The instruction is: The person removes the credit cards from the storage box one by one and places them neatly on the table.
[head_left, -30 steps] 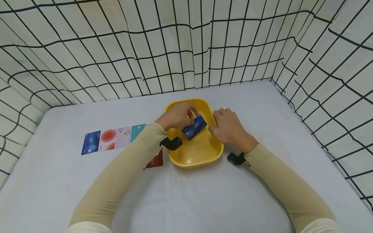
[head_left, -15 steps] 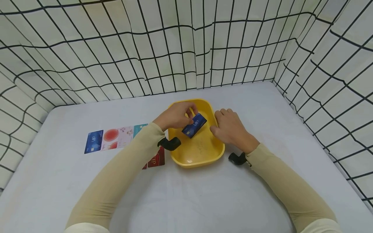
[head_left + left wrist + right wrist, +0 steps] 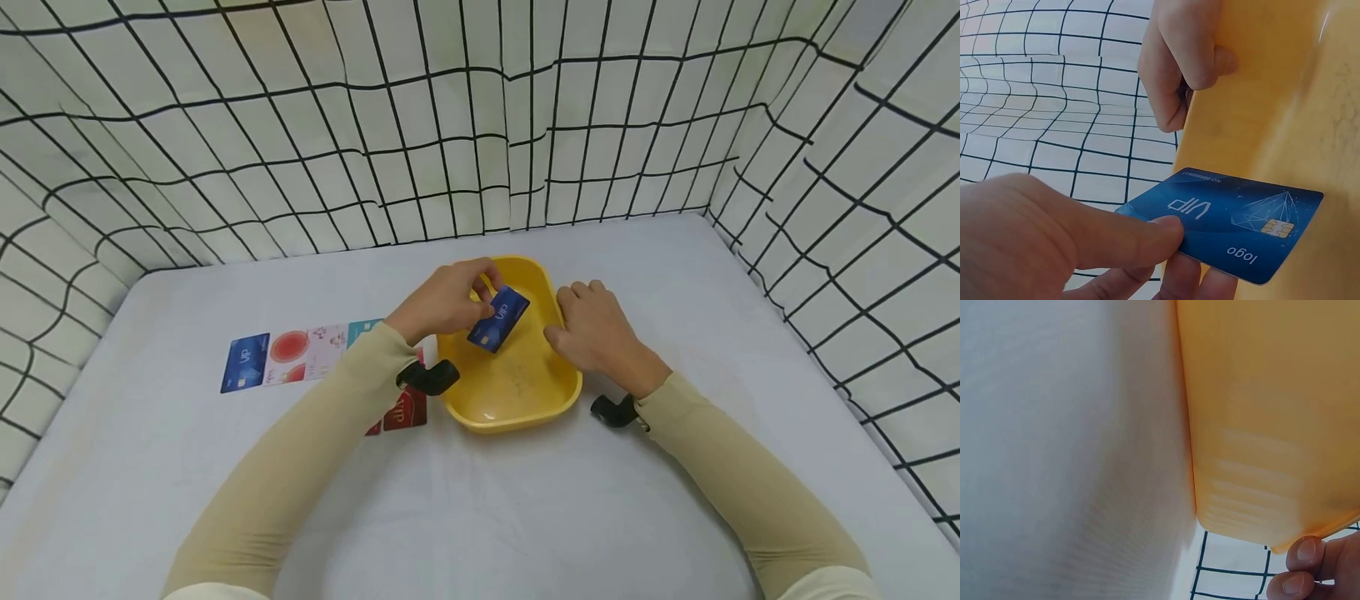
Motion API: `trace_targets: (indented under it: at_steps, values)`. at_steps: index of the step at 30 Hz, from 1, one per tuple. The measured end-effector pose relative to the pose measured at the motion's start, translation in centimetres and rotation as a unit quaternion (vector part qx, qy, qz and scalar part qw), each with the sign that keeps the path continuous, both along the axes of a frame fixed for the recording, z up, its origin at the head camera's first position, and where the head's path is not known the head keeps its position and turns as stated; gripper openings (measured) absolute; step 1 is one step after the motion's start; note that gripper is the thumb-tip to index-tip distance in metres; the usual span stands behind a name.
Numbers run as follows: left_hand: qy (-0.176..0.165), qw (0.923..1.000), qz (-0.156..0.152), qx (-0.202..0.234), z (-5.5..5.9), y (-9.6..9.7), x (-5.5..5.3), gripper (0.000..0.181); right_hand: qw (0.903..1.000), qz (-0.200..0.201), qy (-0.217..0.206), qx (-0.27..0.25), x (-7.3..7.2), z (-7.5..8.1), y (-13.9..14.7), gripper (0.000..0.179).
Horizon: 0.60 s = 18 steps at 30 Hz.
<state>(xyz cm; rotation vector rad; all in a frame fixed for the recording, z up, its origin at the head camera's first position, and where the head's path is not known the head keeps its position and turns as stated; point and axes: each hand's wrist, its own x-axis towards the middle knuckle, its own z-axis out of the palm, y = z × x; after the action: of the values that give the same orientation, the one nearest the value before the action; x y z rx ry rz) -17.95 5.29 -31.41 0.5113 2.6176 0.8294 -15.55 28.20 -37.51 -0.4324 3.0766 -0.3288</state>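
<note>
Over the inside of a yellow plastic tray (image 3: pixel 517 396), my left hand (image 3: pixel 442 302) pinches a blue VIP card (image 3: pixel 504 321) between thumb and fingers. The card (image 3: pixel 1254 212) is tilted, its VIP lettering, gold chip and "logo" print showing in the left wrist view. At the tray's right side, my right hand (image 3: pixel 600 333) grips the rim, thumb toward the inside and fingers curled over the edge. From the right wrist, the fingertips (image 3: pixel 1305 551) of that hand show at the rim, beside the tray's outer wall (image 3: pixel 1254 425).
Left of the tray lies a row of cards: a blue VIP card (image 3: pixel 245 363), pink ones (image 3: pixel 326 348) and a teal one (image 3: pixel 362 330). Red cards (image 3: pixel 405 410) lie nearer, partly behind the left sleeve (image 3: pixel 300 450). Black wire grid (image 3: pixel 450 150) walls the white table (image 3: pixel 480 517).
My left hand has drawn slightly up and leftward relative to the tray, and the pinched card has turned a little steeper. The right hand keeps its grip on the rim.
</note>
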Motion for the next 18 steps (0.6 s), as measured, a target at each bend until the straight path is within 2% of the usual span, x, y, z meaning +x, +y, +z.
trace_targets:
  at_steps: [6, 14, 18]
  values:
    - [0.007, 0.9999, 0.013, 0.008, 0.4, -0.9, 0.5, 0.030, 1.0000, -0.005, 0.004, 0.004, 0.2, 0.0, -0.1, 0.033]
    - [-0.009, 0.9985, 0.035, 0.042, 0.7, -2.5, 0.9, 0.031, 1.0000, -0.004, 0.004, 0.007, 0.3, 0.0, -0.2, 0.031]
    - [-0.007, 0.9982, 0.042, 0.041, 0.9, -3.4, 1.2, 0.032, 0.9999, -0.009, 0.005, 0.004, 0.4, 0.1, -0.3, 0.029]
